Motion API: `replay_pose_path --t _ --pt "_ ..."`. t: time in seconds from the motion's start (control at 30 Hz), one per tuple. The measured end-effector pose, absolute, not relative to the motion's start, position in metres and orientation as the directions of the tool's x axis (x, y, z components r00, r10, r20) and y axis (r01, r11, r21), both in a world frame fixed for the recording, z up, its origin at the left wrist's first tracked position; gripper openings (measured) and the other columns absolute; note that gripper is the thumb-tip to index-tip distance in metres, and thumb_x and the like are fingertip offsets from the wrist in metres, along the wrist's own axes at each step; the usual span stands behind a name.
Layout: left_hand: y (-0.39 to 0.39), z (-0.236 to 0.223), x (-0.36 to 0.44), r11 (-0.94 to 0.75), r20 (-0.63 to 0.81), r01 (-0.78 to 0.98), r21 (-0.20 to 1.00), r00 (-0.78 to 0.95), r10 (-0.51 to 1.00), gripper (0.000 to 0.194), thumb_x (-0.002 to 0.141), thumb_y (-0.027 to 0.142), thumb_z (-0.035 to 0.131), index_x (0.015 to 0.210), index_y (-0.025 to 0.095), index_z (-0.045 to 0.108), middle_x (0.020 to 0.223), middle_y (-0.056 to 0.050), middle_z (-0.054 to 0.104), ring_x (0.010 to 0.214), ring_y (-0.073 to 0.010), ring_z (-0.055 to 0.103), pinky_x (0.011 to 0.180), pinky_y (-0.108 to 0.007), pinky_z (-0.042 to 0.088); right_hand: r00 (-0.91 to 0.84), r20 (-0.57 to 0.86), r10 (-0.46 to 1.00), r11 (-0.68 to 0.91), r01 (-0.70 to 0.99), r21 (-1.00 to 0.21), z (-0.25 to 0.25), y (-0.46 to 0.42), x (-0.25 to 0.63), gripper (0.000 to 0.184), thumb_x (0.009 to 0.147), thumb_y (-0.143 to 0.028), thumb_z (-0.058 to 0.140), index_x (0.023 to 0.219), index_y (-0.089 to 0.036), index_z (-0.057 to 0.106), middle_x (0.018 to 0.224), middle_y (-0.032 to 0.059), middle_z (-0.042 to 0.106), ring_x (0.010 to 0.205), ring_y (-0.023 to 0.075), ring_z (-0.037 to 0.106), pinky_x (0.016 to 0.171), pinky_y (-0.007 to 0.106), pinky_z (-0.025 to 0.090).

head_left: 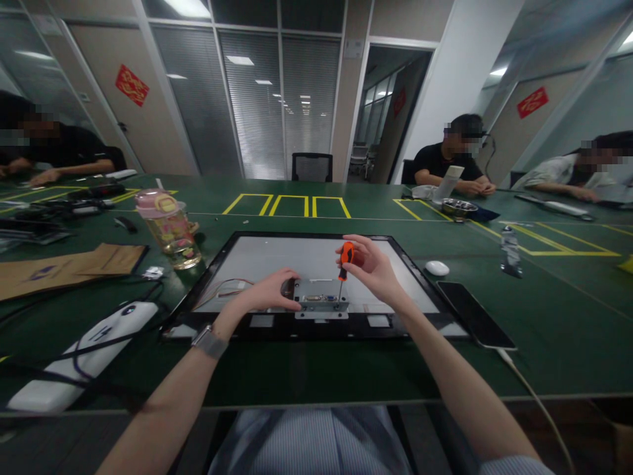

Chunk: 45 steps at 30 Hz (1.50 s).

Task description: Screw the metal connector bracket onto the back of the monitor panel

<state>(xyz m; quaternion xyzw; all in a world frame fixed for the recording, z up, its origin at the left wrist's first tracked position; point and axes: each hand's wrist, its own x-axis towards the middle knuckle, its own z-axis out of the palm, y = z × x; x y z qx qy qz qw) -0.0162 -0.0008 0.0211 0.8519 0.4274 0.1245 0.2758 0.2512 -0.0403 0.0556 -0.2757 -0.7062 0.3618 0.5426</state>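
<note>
At lower centre, we steadied the metal bracket [324, 290] between the left hand's [270, 290] parted thumb and fingers. Our right hand [373, 267] pinched the screwdriver [347, 257] upright, apparently to align its tip with the bracket's connector edge.

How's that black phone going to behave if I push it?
The phone is a thin, flat slab, so probably stiff and likelier to slide than roll. The white cable at its near end would likely trail or tug.
</note>
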Motion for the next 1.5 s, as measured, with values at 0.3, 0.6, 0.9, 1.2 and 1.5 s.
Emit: replay_pose_path --t 0.3,0.6,0.9,1.2,1.5 --pt "0.002 0.017 -0.018 -0.490 -0.019 0.651 0.580 0.613 0.790 0.068 0.065 0.051 0.074 0.122 0.020 0.054 0.127 -0.008 0.055 0.115 -0.0261 0.053 0.101 -0.035 0.041 -0.187 0.605 0.774 0.628 0.096 -0.773 0.054 -0.041 0.249 0.036 0.080 -0.024 0.071 0.112 -0.027 0.056 0.093 0.0019 0.062 0.087 0.0187 0.062 0.084 0.040 0.053" --pt "0.003 0.015 -0.019 -0.501 -0.014 0.639 0.584 0.625 0.780 0.068 0.066 0.052 0.074 0.122 0.020 0.054 0.127 -0.008 0.054 0.115 -0.0256 0.053 0.101 -0.035 0.040 -0.328 0.545 0.771 0.587 0.035 -0.809 0.060 -0.041 0.255 0.033 0.083 -0.026 0.067 0.114 -0.028 0.057 0.101 0.0031 0.061 0.090 0.0186 0.061 0.087 0.040 0.051" --pt "0.005 0.013 -0.020 -0.514 -0.005 0.647 0.564 0.625 0.781 0.068 0.066 0.053 0.073 0.122 0.021 0.054 0.128 -0.008 0.054 0.116 -0.0257 0.053 0.101 -0.035 0.040 -0.369 0.550 0.749 0.588 -0.012 -0.809 0.058 -0.037 0.261 0.043 0.086 -0.026 0.064 0.126 -0.028 0.049 0.098 0.0029 0.062 0.088 0.0180 0.062 0.083 0.038 0.052" --pt "0.006 0.011 -0.020 -0.497 -0.017 0.657 0.567 0.612 0.791 0.072 0.065 0.055 0.073 0.124 0.021 0.052 0.130 -0.008 0.053 0.117 -0.0265 0.052 0.101 -0.036 0.040 -0.290 0.504 0.814 0.570 0.229 -0.789 0.056 -0.036 0.257 0.053 0.082 -0.026 0.066 0.132 -0.033 0.047 0.092 0.0001 0.056 0.083 0.0175 0.059 0.075 0.036 0.055" --pt "0.002 0.017 -0.019 -0.486 -0.032 0.657 0.576 0.612 0.790 0.067 0.066 0.052 0.072 0.122 0.022 0.053 0.130 -0.007 0.053 0.117 -0.0260 0.052 0.101 -0.036 0.040 -0.046 0.617 0.786 0.604 0.272 -0.749 0.060 -0.030 0.269 0.050 0.087 -0.030 0.055 0.134 -0.029 0.036 0.097 0.0034 0.059 0.089 0.0194 0.061 0.076 0.036 0.054"
